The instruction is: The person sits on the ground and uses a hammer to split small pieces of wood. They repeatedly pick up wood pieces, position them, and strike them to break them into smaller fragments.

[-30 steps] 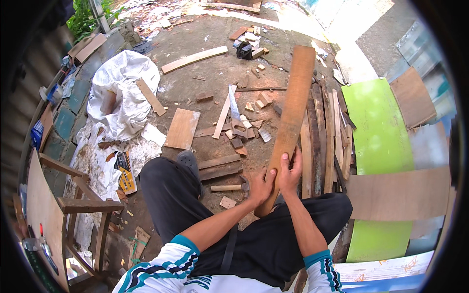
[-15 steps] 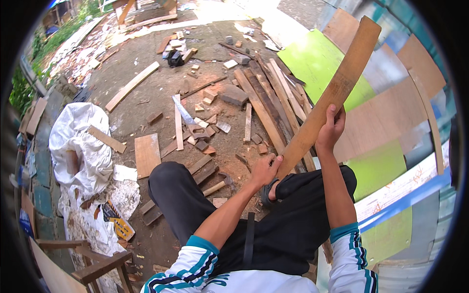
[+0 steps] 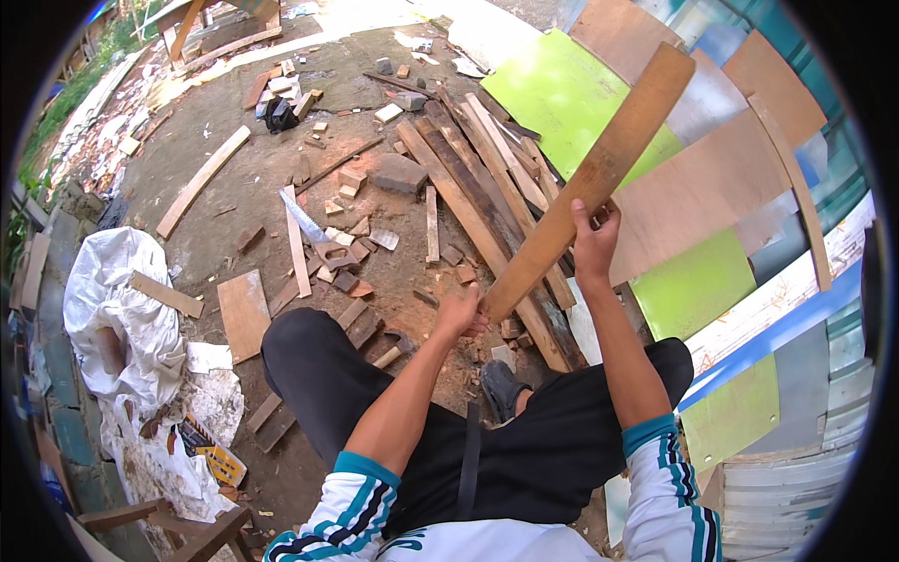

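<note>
A long, flat brown wooden plank (image 3: pixel 599 169) slants from low centre up to the far right, held off the ground in front of me. My left hand (image 3: pixel 462 312) grips its near end, fingers curled at the edge. Farther up, my right hand (image 3: pixel 596 245) holds the plank's right edge, thumb on the upper face and fingers behind. Beneath and left of the plank, several wooden boards (image 3: pixel 487 220) lie side by side on the ground. A handsaw (image 3: pixel 304 220) rests among small wood offcuts left of my left hand. A hammer (image 3: pixel 395 351) lies by my left knee, partly hidden.
A white sack (image 3: pixel 126 309) slumps at the left, with a wooden stool (image 3: pixel 201 539) at the lower left. Plywood and green panels (image 3: pixel 552 103) cover the right side, beside corrugated metal sheets (image 3: pixel 777 501). A brick-like block (image 3: pixel 398 173) sits near the middle.
The plank and both hands have shifted left and slightly down relative to my body. The plank's far end is lower. The whole view has turned somewhat, and more of my sandalled foot shows.
</note>
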Motion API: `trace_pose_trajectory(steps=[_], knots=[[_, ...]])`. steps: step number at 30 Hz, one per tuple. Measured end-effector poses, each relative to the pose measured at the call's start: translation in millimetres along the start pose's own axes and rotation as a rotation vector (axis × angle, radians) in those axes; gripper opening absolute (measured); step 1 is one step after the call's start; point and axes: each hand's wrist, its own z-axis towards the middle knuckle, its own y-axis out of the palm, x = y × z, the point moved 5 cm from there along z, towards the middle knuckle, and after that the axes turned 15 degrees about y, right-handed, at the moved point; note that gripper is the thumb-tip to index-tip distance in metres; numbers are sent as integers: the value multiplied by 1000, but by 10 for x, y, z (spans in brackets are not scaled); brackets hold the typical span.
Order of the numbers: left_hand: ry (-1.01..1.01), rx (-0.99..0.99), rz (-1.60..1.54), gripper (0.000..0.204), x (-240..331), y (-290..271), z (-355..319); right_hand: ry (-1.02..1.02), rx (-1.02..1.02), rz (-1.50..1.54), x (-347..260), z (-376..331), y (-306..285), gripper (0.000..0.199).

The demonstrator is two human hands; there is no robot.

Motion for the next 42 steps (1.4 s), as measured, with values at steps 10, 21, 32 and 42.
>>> trace_pose_trajectory(steps=[10,21,32,42], knots=[[-11,354,167,38,-632,-687,-24,134,-210,-305,1616,-191,155,51],[-29,375,516,24,-706,-648,-207,463,-418,-1018,3076,-420,-254,53],[33,260,702,26,-1047,-595,-112,627,-425,-856,3345,-411,-259,51],[23,201,791,44,-1125,-526,-102,606,-368,-638,3220,-116,-128,40]])
